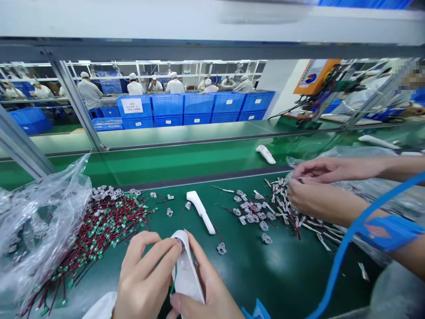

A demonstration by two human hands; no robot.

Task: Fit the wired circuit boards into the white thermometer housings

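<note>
Our left hand pinches the top of a white plastic casing near us over the green mat, our right hand wrapped around its body; red-wired circuit boards heap to the left.

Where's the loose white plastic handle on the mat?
In the head view, the white handle lies just beyond the person's right hand, between red-wired circuit boards on its left and grey connectors on its right.

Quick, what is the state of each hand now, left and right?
Left hand: closed, holding the white plastic housing.
Right hand: closed, holding the same white plastic housing from the other side.
</note>
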